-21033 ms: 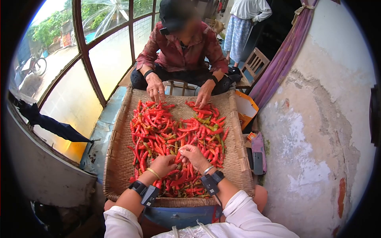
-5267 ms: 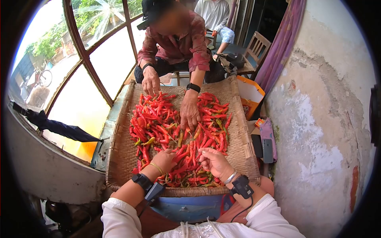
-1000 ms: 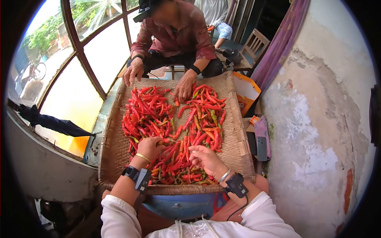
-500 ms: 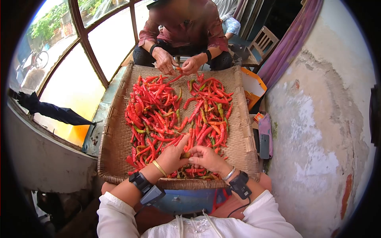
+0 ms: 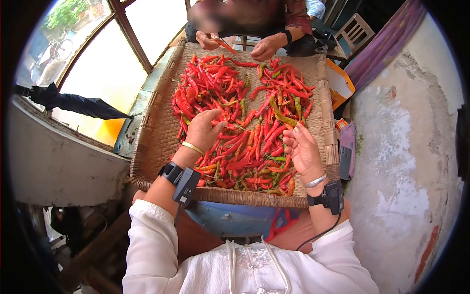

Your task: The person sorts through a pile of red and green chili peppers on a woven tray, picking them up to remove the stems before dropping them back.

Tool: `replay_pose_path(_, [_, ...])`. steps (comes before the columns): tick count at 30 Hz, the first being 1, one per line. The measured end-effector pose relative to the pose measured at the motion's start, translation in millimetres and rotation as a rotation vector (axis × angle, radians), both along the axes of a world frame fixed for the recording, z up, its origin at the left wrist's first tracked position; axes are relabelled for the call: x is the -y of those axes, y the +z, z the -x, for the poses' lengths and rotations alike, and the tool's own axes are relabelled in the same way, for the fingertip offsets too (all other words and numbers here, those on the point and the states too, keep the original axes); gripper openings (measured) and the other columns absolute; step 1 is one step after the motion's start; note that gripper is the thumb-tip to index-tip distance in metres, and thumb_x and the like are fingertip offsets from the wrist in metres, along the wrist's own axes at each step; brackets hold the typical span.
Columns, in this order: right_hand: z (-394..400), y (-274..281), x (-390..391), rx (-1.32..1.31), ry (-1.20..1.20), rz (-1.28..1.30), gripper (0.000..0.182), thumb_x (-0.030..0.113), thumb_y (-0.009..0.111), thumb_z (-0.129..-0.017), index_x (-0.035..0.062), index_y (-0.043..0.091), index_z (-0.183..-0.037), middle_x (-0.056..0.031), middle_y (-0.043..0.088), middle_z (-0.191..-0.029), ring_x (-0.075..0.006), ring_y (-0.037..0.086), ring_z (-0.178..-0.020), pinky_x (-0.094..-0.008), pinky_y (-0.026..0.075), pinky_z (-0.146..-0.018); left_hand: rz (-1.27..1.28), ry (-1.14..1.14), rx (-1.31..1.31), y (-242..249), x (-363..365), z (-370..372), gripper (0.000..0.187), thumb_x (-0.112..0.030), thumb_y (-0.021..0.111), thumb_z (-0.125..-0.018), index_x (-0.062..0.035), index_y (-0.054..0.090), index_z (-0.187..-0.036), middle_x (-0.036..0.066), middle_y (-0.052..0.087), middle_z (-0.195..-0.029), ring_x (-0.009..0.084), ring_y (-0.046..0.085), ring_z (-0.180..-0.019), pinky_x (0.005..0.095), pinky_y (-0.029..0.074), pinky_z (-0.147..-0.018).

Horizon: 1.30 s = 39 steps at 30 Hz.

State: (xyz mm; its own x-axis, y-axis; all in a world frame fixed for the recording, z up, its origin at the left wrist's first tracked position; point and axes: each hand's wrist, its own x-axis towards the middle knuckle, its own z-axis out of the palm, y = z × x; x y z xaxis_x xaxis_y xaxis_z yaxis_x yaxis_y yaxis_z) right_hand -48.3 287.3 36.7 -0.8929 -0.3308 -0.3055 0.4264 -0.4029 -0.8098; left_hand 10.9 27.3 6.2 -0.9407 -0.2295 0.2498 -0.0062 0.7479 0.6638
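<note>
A shallow woven basket (image 5: pixel 147 147) in front of me holds red chili peppers (image 5: pixel 210 78), with a few green and orange ones among them. Over the left part of the heap, my left hand (image 5: pixel 203 132) is open, thumb and forefinger apart, nothing visible between them. At the right side, my right hand (image 5: pixel 304 151) pinches a yellow-green chili pepper (image 5: pixel 282 115) at its end with the fingertips. Part of the peppers beneath is covered by my hands.
Across the basket, a person's hand (image 5: pixel 208 41) holds a red pepper; their other hand (image 5: pixel 267 47) is beside it. An orange box (image 5: pixel 341 85) and a phone (image 5: pixel 345 161) lie right of the basket, near the wall. A folded dark umbrella (image 5: pixel 83 104) is at left.
My hands, together at the near edge before, have parted: the left moved up and left, the right moved right with a yellow-green pepper. The view has tilted down. The other person's hands have separated.
</note>
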Motion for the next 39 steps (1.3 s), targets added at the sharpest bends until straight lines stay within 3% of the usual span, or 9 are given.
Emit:
replay_pose_path(3, [-1, -8, 1, 0.19, 0.11, 0.019, 0.025, 0.018, 0.052, -0.085, 0.0042, 0.045, -0.105, -0.0074, 0.059, -0.08, -0.0123, 0.059, -0.066, -0.0218, 0.047, -0.05, 0.185, -0.031, 0.09, -12, 2, 0, 0.036, -0.017, 0.063, -0.071, -0.0058, 0.054, -0.104, 0.012, 0.056, -0.099, 0.0296, 0.051, -0.092, 0.0376, 0.043, -0.08])
replay_pose_path(9, [-15, -18, 10, 0.128, 0.429, 0.045, 0.027, 0.016, 0.051, -0.085, 0.0036, 0.046, -0.109, -0.0057, 0.06, -0.078, -0.0086, 0.058, -0.061, -0.0189, 0.045, -0.049, 0.465, -0.111, 0.122, -28, -13, 8, 0.046, -0.016, 0.064, -0.067, -0.0113, 0.05, -0.11, 0.009, 0.049, -0.104, 0.0283, 0.045, -0.097, 0.0362, 0.041, -0.081])
replay_pose_path(17, [-17, -17, 11, 0.119, 0.481, -0.018, 0.022, 0.015, 0.05, -0.085, 0.0028, 0.049, -0.104, -0.0045, 0.059, -0.074, -0.0077, 0.056, -0.058, -0.0179, 0.043, -0.045, 0.673, -0.311, 0.225, -32, -19, 13, 0.02, -0.017, 0.054, -0.074, -0.0134, 0.06, -0.094, 0.01, 0.056, -0.087, 0.0253, 0.053, -0.088, 0.0347, 0.045, -0.072])
replay_pose_path(21, [-19, -15, 12, 0.036, 0.498, -0.205, 0.02, 0.014, 0.051, -0.085, 0.0024, 0.051, -0.102, -0.0036, 0.059, -0.074, -0.0061, 0.056, -0.057, -0.0167, 0.043, -0.046, 0.464, -0.313, 0.112, -7, -31, -1, 0.02, -0.018, 0.055, -0.075, -0.0103, 0.06, -0.093, 0.009, 0.058, -0.079, 0.0249, 0.056, -0.079, 0.0374, 0.046, -0.067])
replay_pose_path(23, [-20, -17, 14, -0.015, 0.531, -0.267, 0.022, 0.017, 0.051, -0.085, 0.003, 0.052, -0.102, -0.0028, 0.058, -0.075, -0.0061, 0.055, -0.058, -0.0166, 0.042, -0.046, 0.134, -0.375, 0.02, 8, -35, -8, 0.018, -0.013, 0.058, -0.075, -0.0053, 0.06, -0.091, 0.01, 0.059, -0.078, 0.0285, 0.057, -0.073, 0.0337, 0.047, -0.064])
replay_pose_path(28, [-23, -13, 15, -0.015, 0.574, -0.295, 0.026, 0.021, 0.052, -0.085, 0.0036, 0.052, -0.104, -0.0028, 0.057, -0.076, -0.0063, 0.055, -0.059, -0.0166, 0.041, -0.045, -0.331, -0.363, 0.243, 28, -37, -28, 0.015, -0.003, 0.057, -0.079, -0.0025, 0.06, -0.093, 0.005, 0.062, -0.082, 0.0101, 0.057, -0.073, 0.0246, 0.046, -0.067])
replay_pose_path(31, [-23, -7, 14, 0.075, 0.48, -0.207, 0.025, 0.023, 0.052, -0.085, 0.0042, 0.052, -0.103, -0.0025, 0.057, -0.075, -0.0065, 0.055, -0.058, -0.0168, 0.042, -0.046, -0.485, -0.525, 0.13, 24, -40, -34, 0.009, -0.006, 0.06, -0.076, -0.003, 0.059, -0.085, 0.008, 0.058, -0.072, 0.0118, 0.054, -0.064, 0.0264, 0.044, -0.059])
replay_pose_path(37, [-13, -22, 6, 0.248, 0.346, 0.05, 0.01, 0.02, 0.055, -0.084, 0.0105, 0.052, -0.087, -0.0005, 0.057, -0.065, -0.0071, 0.052, -0.05, -0.0195, 0.04, -0.042, -0.372, -0.717, 0.149, 22, -40, -33, 0.009, -0.007, 0.057, -0.08, -0.0042, 0.058, -0.089, 0.003, 0.058, -0.072, 0.0098, 0.055, -0.066, 0.0243, 0.045, -0.062])
replay_pose_path(39, [-8, -22, 2, 0.274, 0.271, 0.041, 0.009, 0.018, 0.055, -0.083, 0.0109, 0.05, -0.082, -0.0005, 0.057, -0.066, -0.0074, 0.051, -0.05, -0.0199, 0.041, -0.042, -0.93, -0.519, 0.362, 20, -38, -34, 0.01, -0.01, 0.054, -0.084, -0.0029, 0.055, -0.091, 0.0, 0.056, -0.071, 0.007, 0.054, -0.064, 0.0215, 0.046, -0.064])
